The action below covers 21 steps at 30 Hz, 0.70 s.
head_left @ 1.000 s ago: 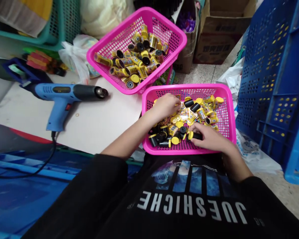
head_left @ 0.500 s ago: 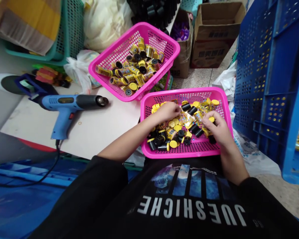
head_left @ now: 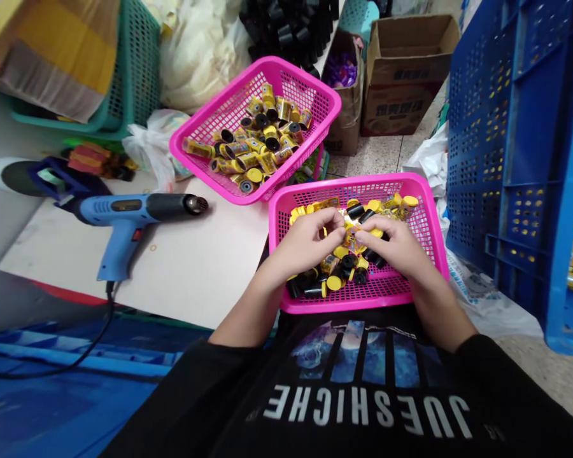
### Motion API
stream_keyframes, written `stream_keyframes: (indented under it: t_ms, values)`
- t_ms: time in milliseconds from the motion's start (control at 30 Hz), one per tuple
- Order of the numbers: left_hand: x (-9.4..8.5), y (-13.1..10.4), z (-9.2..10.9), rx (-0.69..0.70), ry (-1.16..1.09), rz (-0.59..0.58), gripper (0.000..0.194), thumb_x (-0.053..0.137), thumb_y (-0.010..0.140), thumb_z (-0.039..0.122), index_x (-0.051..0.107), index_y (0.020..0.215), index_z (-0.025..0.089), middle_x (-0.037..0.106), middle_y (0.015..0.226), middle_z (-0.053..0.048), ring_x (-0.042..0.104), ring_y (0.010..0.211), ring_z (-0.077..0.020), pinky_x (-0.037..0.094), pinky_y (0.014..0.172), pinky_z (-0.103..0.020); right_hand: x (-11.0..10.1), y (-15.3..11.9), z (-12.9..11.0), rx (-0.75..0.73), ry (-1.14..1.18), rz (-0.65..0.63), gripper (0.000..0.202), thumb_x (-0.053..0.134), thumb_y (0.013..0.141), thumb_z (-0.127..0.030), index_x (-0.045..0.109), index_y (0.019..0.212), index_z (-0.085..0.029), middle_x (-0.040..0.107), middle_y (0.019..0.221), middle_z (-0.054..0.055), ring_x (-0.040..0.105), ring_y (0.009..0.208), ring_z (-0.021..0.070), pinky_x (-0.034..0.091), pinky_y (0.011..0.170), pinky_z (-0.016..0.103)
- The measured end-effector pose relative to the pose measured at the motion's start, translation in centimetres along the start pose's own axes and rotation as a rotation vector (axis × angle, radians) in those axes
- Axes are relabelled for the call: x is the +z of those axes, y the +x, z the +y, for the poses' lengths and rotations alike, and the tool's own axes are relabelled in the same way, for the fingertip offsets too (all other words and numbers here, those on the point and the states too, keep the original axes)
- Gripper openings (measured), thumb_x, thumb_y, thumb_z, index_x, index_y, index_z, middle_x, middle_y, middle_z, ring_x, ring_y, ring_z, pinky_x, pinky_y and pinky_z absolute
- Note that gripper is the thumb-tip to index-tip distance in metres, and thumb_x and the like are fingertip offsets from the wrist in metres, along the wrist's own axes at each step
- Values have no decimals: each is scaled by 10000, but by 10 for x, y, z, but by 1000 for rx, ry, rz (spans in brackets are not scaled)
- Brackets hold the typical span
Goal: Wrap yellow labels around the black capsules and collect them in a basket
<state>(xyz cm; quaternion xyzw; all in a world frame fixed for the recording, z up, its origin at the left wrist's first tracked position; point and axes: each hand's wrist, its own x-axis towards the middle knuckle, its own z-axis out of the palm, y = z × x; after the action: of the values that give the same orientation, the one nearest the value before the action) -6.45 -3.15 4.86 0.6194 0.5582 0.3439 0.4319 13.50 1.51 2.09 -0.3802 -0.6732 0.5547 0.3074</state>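
Above a pink plastic basket [head_left: 358, 305] my two hands are close together, fingertips almost meeting. A small printed yellow wrapper [head_left: 351, 240] lies between them. My right hand [head_left: 395, 245] pinches its edge between thumb and fingers. My left hand [head_left: 310, 242] has thumb and forefinger curled into a pinch at the wrapper's other side; what those tips hold is too small to make out. In the basket under my hands are loose yellow caps [head_left: 334, 282], black cylinders [head_left: 356, 210] and more printed yellow wrappers, partly hidden by my fingers.
A second pink basket [head_left: 181, 143] of wrapped yellow-and-black tubes stands behind, to the left. A blue heat gun [head_left: 117, 235] lies on the white tabletop [head_left: 191, 254], its cord hanging off the front. Blue crates [head_left: 482, 159] rise at right; cardboard boxes [head_left: 401, 108] stand at the back.
My right hand has moved left from the basket's right side to the middle, meeting my left hand. My left hand has turned and drawn slightly nearer me, out of the heap.
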Motion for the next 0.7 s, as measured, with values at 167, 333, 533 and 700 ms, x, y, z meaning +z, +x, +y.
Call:
stream_keyframes:
  t_ms: [167,333,533,700]
  values:
    - [31,-2,-12,-91,-544,205,434,850,730,308,609,1075,204,668,780,31,647,702,-108,510,666,-218,13,-2,12,120,225,116,386,776,800,-540,619,665,-216,629,707,-17,562,704,152,465,725,311]
    - [33,-5,-21,-124,-622,338,305,869,729,417,757,889,183,764,788,-8,667,600,-103,563,622,-234,4,-7,11,177,554,175,297,647,857,-496,672,1041,-264,691,916,16,647,866,200,539,859,374]
    - [26,-8,-28,-129,-482,311,303,856,751,474,845,950,246,827,979,-59,767,835,-189,627,791,-309,-21,-12,1,126,600,217,382,735,810,-386,659,1176,-311,713,1118,23,677,1082,221,557,1015,424]
    - [29,-8,-28,-135,-481,259,333,845,759,497,843,985,253,826,1002,-60,775,883,-217,631,818,-328,-26,-11,4,134,575,178,388,874,716,-413,678,1033,-306,722,1020,-3,705,977,198,604,935,391]
